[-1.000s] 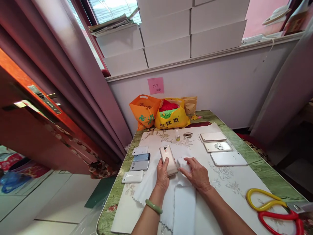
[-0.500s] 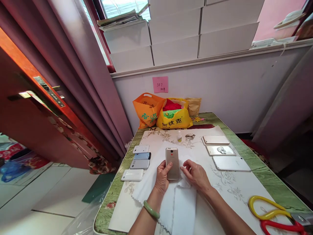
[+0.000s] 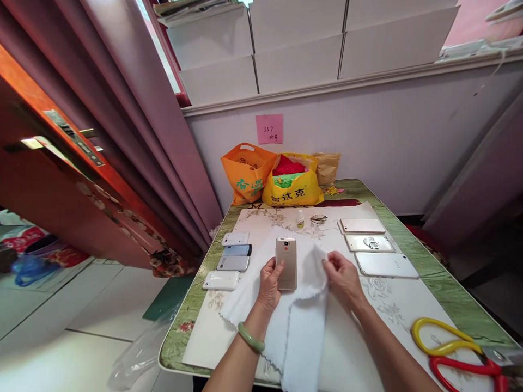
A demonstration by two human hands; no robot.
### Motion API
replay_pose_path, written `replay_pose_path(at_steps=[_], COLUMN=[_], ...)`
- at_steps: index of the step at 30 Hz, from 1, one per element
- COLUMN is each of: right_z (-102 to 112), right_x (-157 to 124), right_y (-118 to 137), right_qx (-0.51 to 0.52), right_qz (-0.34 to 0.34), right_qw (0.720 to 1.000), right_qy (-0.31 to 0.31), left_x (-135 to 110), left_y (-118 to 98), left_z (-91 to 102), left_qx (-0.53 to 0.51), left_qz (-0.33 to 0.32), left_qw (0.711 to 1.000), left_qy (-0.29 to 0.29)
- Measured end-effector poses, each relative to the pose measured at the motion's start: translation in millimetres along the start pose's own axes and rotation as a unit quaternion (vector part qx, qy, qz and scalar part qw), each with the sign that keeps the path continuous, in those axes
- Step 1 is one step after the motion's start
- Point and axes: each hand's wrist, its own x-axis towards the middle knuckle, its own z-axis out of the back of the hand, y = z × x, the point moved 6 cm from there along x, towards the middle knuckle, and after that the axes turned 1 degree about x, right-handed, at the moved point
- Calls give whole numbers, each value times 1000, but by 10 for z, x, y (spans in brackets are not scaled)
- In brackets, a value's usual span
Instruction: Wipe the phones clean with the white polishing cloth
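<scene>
My left hand (image 3: 270, 283), with a green bangle (image 3: 250, 337) on its wrist, grips a gold smartphone (image 3: 287, 261) by its left edge, thumb on the back. The phone's back and camera face me, above a white cloth (image 3: 269, 326). To the right, my right hand (image 3: 342, 275) pinches a raised corner of that cloth, apart from the phone. The cloth is spread under both hands, and its near part hangs towards the table's front edge.
Several phones (image 3: 233, 263) lie in a column at the left; more phones (image 3: 386, 265) lie at the right. Scissors (image 3: 461, 354) rest near right. A small bottle (image 3: 300, 219), glasses (image 3: 318, 219), an orange bag (image 3: 247, 174) and a yellow bag (image 3: 292, 188) stand or lie at the back.
My right hand has moved right and lifted the cloth's corner, drawing it away from the phone. My left hand still holds the phone. The view has tilted slightly down.
</scene>
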Motion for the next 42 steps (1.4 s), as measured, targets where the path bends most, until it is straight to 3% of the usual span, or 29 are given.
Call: replay_pose_path(at_steps=[3, 6, 12, 15, 23, 27, 31, 37, 42], right_z=[201, 145, -391, -534, -541, -521, -507, -500, -560], right_x=[154, 287, 342, 321, 362, 398, 431, 441, 395], right_y=[-19, 136, 497, 499, 236, 126, 32, 36, -36], right_qx=[220, 295, 271, 234, 137, 167, 239, 304, 400], right_qz=[-41, -35, 62, 86, 49, 29, -16, -43, -118], right_qw=[974, 954, 958, 965, 988, 985, 971, 952, 909], right_qy=[-31, -23, 63, 82, 48, 20, -1, 2, 8], left_x=[-15, -19, -51, -65, -71, -37, 13, -19, -73], left_y=[-12, -14, -87, -114, -159, -249, -347, -354, -367], left_z=[-45, -97, -176, -207, -319, -477, -595, -647, -670], left_qx=[80, 139, 238, 269, 303, 366, 411, 414, 431], left_qz=[-15, -26, -91, -105, -101, -93, -109, -124, -132], left_qw=[997, 989, 965, 955, 944, 917, 897, 897, 888], left_qy=[16, 35, 58, 63, 87, 129, 123, 92, 93])
